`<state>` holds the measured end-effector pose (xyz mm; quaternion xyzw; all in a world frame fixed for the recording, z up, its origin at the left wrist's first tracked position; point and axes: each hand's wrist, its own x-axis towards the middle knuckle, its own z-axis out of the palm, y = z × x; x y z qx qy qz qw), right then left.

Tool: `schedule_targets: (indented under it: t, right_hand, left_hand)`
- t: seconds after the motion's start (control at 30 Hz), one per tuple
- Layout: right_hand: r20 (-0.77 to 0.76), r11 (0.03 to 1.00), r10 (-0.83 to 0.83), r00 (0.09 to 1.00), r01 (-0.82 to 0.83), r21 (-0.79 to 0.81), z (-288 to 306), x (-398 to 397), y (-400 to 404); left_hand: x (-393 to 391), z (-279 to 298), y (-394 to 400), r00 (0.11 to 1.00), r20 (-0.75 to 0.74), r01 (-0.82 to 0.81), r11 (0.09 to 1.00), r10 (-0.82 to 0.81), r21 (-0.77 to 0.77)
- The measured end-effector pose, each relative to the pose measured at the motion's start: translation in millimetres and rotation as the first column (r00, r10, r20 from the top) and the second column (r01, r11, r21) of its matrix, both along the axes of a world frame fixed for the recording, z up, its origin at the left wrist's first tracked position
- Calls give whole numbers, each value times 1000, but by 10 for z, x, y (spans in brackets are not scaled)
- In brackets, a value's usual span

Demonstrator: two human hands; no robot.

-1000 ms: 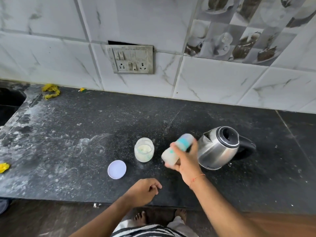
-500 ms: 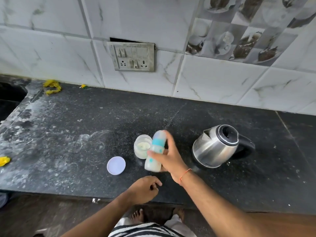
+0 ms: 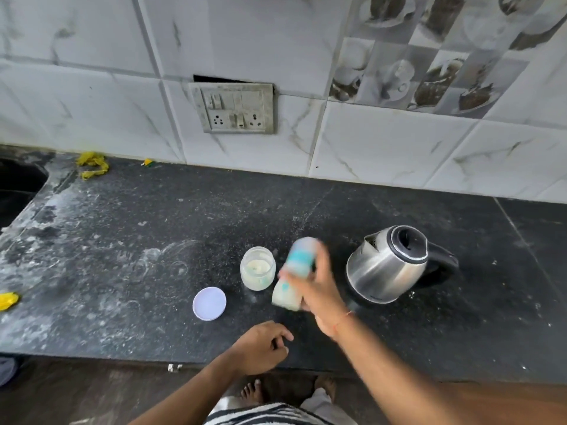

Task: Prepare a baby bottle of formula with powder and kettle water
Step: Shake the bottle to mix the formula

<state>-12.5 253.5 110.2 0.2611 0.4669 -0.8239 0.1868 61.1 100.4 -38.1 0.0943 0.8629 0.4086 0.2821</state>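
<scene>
My right hand (image 3: pixel 319 289) grips a baby bottle (image 3: pixel 291 280) with a teal collar and clear cap, held above the counter, tilted with its cap up and to the right and motion-blurred; it holds milky white liquid. An open glass jar of pale powder (image 3: pixel 257 268) stands just left of the bottle. Its white lid (image 3: pixel 209 303) lies flat to the jar's lower left. A steel kettle (image 3: pixel 386 265) with a black handle and open black rim stands to the right. My left hand (image 3: pixel 264 348) rests on the counter's front edge, fingers loosely curled, holding nothing.
The black stone counter (image 3: pixel 122 240) is dusted with white powder on its left. Yellow scraps (image 3: pixel 92 167) lie by the tiled wall and another (image 3: pixel 8 300) at the left edge. A switch panel (image 3: pixel 233 108) sits on the wall. A sink edge (image 3: pixel 18 185) shows far left.
My right hand has swung the bottle from by the kettle to the jar and partly back, changing its tilt each time. My left hand has stayed at the counter edge.
</scene>
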Motion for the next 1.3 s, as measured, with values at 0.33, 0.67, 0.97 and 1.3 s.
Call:
schedule_targets:
  t: [0.33, 0.67, 0.97, 1.3]
  right_hand:
    - [116, 991, 102, 988, -91, -93, 23, -43, 16]
    - [-105, 978, -169, 980, 180, 103, 50, -168, 12]
    - [103, 973, -179, 978, 192, -126, -154, -87, 69]
    - [241, 985, -92, 966, 124, -122, -194, 63, 89]
  left_hand:
    - [-35, -114, -62, 993, -53, 104, 995, -104, -9]
    - [-80, -61, -58, 994, -26, 108, 994, -108, 21]
    - [-68, 37, -37, 994, -40, 98, 995, -99, -14]
    - [29, 108, 20, 972, -132, 162, 964, -192, -211]
